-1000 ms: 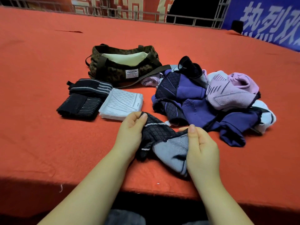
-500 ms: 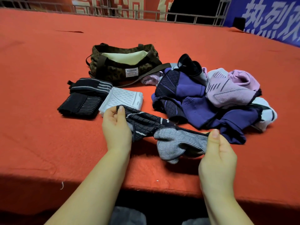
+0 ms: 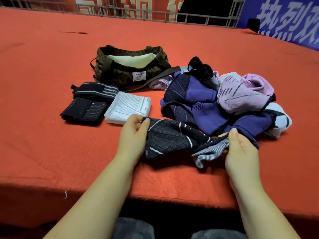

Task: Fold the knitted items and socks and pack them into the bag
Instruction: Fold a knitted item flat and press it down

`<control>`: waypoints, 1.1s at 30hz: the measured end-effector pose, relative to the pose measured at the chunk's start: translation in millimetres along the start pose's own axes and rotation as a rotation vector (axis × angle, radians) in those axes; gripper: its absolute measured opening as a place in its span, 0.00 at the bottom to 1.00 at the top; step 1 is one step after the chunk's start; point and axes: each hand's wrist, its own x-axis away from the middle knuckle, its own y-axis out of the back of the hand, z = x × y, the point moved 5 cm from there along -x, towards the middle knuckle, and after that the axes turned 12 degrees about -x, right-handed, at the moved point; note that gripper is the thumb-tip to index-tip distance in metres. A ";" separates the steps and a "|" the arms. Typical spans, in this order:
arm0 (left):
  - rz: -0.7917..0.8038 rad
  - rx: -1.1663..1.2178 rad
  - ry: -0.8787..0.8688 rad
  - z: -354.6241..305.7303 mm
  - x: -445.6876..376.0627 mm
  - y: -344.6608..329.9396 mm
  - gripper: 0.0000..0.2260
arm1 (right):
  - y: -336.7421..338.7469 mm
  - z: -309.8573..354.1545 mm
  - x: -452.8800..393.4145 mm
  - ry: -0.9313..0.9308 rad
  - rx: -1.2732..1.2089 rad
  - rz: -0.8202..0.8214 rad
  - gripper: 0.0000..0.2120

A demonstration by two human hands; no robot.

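Near edge, centre: left hand (image 3: pixel 133 133) pinches the upper left corner of a dark patterned sock (image 3: pixel 168 138) between thumb and fingers. Right hand (image 3: pixel 241 149) pinches the sock's grey striped end at about 3 o'clock from the left hand. Sock is stretched between the two hands, sagging, its lower folds touching the red cloth surface (image 3: pixel 51 144).

At 11 o'clock from the left hand: folded white knit (image 3: pixel 128 107), flat, just beside the left thumb. Touching its left edge, at 9 o'clock: two folded black striped items (image 3: pixel 88 102), one behind the other.

At 1 o'clock from the sock: unsorted pile (image 3: pixel 222 102) of purple, lilac, black and white knitted pieces, loosely heaped; its near edge lies just behind the right hand's fingertips.

Container: dark mottled bag (image 3: pixel 127 73), at 12 o'clock from the folded pieces, mouth open, pale lining showing. Cannot tell whether anything is inside. Its strap (image 3: pixel 155 79) runs out toward the pile at 3 o'clock.

Surface: red felt-like cloth over a wide platform, front edge dropping into shadow.

Far: metal railing (image 3: pixel 155 15) along the back edge; blue banner (image 3: pixel 284 19) at 2 o'clock.

Writing: white patch on bag front reads "FASHION"; smaller lines below illegible. Banner carries large white Chinese characters, cut off by the frame.
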 end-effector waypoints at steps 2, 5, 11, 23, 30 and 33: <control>-0.025 -0.089 -0.065 -2.3 2.8 0.1 0.06 | 1.3 0.9 -5.7 -0.007 0.022 0.020 0.17; -0.228 -0.248 -0.367 -25.6 17.2 14.3 0.11 | 1.6 -3.1 -4.0 -0.037 -0.061 0.088 0.10; 0.086 -0.647 -0.831 -41.7 40.7 -22.8 0.21 | -4.7 -4.7 14.6 0.292 0.189 0.213 0.23; 0.407 -0.168 -0.272 -21.7 31.0 -30.8 0.07 | -17.8 -3.4 22.8 0.459 0.491 0.305 0.23; 0.541 -0.005 -0.108 -20.6 32.8 -39.0 0.09 | -26.2 0.7 29.3 0.636 0.588 0.365 0.21; 0.505 -0.041 -0.134 -21.4 33.3 -39.1 0.09 | -25.2 0.2 28.6 0.661 0.563 0.331 0.17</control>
